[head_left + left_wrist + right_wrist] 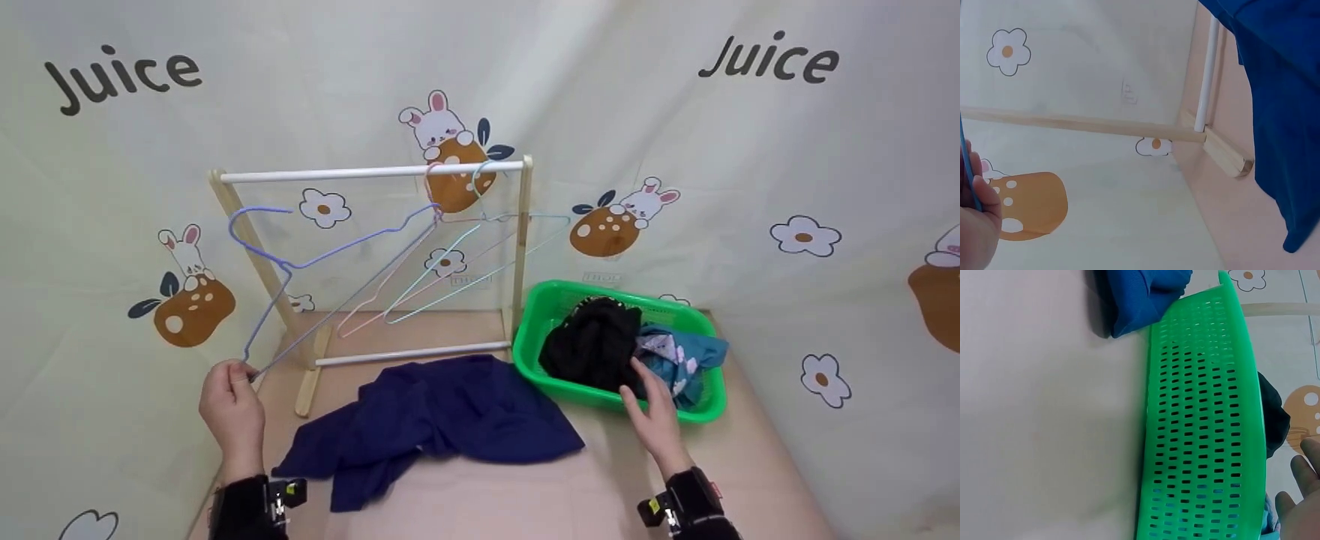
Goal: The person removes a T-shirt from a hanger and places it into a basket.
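My left hand (234, 412) grips a lower corner of a blue-purple wire hanger (289, 266), held up before the rack with its hook toward the upper left. In the left wrist view a bit of the hanger (969, 171) shows between thumb and fingers. My right hand (656, 424) hovers over the near rim of a green basket (541, 377), fingers spread and holding nothing. Inside the basket lie a black garment (592, 345) and a teal patterned garment (694, 360). A dark blue garment (465, 412) lies loosely spread between my hands.
A small wooden rack (525, 247) with a white top rail (337, 174) stands behind the dark blue garment. A pink hanger (365, 302) and a light-green hanger (432, 272) hang near its right end. Printed sheeting forms the walls around the table (517, 499).
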`<state>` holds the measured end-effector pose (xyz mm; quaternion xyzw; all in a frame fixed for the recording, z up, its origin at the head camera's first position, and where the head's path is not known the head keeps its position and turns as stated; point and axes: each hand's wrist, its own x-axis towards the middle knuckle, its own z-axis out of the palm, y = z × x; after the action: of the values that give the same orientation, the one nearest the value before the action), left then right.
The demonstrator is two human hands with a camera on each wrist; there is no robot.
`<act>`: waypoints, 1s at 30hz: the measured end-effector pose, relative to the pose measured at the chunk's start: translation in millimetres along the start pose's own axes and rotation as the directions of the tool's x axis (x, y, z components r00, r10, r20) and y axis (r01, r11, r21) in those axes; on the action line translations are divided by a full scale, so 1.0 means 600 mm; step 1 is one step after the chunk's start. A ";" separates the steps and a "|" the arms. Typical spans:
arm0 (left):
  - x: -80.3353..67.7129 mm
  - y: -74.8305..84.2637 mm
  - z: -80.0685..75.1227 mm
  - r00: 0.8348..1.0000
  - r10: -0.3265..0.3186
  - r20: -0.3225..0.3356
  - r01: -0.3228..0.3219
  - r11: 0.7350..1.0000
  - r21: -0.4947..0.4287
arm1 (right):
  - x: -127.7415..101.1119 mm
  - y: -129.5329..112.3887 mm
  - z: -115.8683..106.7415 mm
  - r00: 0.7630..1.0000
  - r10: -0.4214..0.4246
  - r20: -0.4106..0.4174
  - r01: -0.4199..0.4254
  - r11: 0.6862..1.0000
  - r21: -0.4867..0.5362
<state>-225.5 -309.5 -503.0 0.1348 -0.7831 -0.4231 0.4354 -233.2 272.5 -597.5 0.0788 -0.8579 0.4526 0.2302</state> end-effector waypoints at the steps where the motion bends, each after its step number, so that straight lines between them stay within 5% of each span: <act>1: 0.001 0.000 0.000 1.000 0.007 0.001 -0.007 1.000 0.010 | 0.000 0.000 0.000 1.000 -0.007 -0.002 0.007 1.000 -0.002; 6: 0.003 -0.001 0.004 1.000 -0.002 -0.004 0.003 1.000 0.012 | -0.003 0.000 0.003 1.000 -0.020 0.002 0.020 1.000 -0.007; 16: -0.002 -0.021 -0.002 0.984 -0.179 0.010 0.179 0.983 -0.035 | -0.007 -0.001 0.002 1.000 0.027 0.016 -0.027 1.000 0.000; 21: 0.012 -0.013 0.001 0.992 -0.119 0.038 0.118 0.993 0.022 | -0.006 -0.004 0.001 1.000 0.020 0.015 -0.020 1.000 -0.009; 30: 0.063 0.047 0.029 0.999 0.022 0.045 -0.024 0.999 0.044 | -0.009 -0.007 0.015 1.000 -0.026 0.014 0.026 1.000 -0.006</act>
<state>-257.1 -304.8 -464.2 0.1259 -0.8034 -0.4033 0.4197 -230.3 262.4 -601.4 0.0925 -0.8599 0.4461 0.2302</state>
